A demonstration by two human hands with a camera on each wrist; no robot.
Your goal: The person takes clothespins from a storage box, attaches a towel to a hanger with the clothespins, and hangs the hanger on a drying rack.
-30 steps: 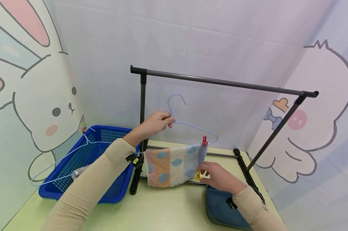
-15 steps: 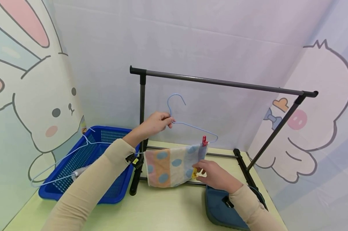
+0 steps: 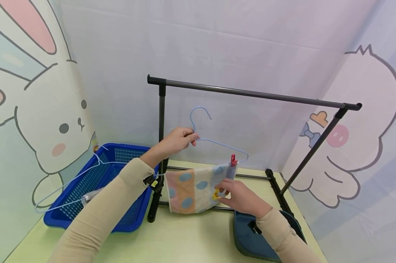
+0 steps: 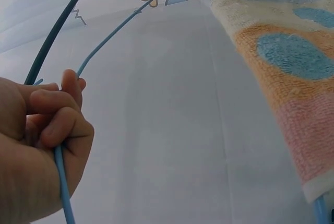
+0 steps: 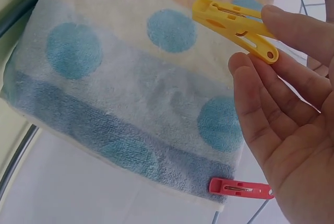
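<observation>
Towel (image 3: 198, 199) below my left hand (image 3: 179, 139) could slip if its gripped hanger (image 4: 61, 174) tilts, my right hand (image 3: 240, 196) pinching the yellow peg (image 5: 222, 19).

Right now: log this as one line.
left hand: grips hanger | right hand: pinches yellow clip near towel | red clip: on towel corner | towel: on hanger | hanger: off rack
</observation>
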